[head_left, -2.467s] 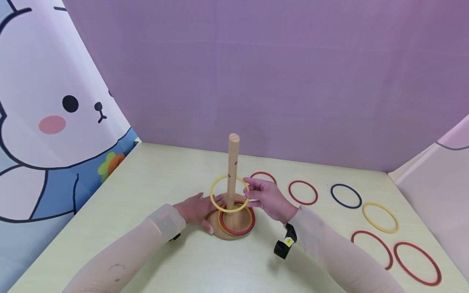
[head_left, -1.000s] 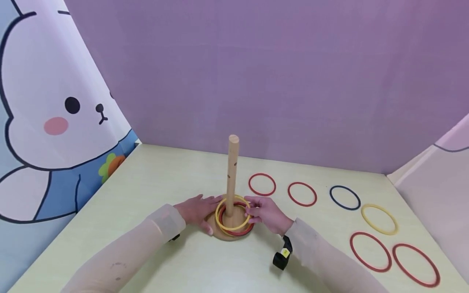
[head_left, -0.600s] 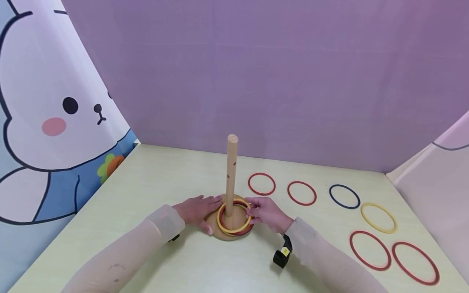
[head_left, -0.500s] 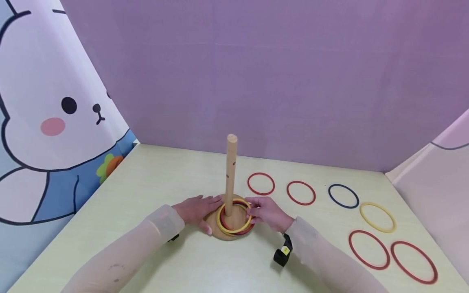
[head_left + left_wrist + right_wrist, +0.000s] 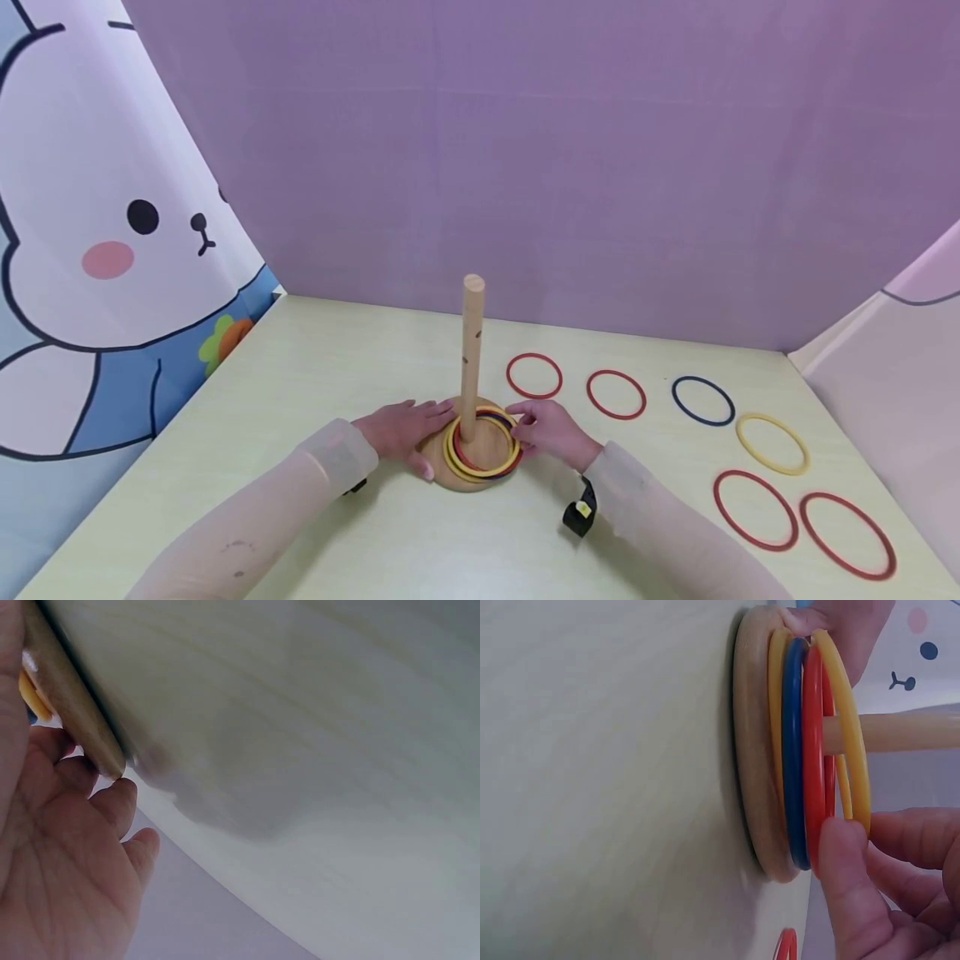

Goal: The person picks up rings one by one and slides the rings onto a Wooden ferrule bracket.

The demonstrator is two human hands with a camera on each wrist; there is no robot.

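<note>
A wooden post (image 5: 471,358) rises from a round wooden base (image 5: 754,750). Stacked round its foot are a yellow ring (image 5: 775,712), a blue ring (image 5: 792,757) and red rings (image 5: 812,750). On top, tilted in the right wrist view, is another yellow ring (image 5: 845,705). My right hand (image 5: 553,433) pinches this top ring at its right side between thumb and fingers, the thumb close against the red ring. My left hand (image 5: 401,433) rests on the base's left edge, fingers extended; its fingertips touch the rim in the left wrist view.
On the table (image 5: 360,358), to the right, lie red rings (image 5: 534,397), a blue ring (image 5: 703,422) and a yellow ring (image 5: 772,465). Two more red rings lie nearer, one at the far right (image 5: 847,567). A purple cloth (image 5: 525,183) hangs behind.
My right hand has brought the yellow ring down the post onto the stack, then shifted it slightly right. The left hand stays on the base.
</note>
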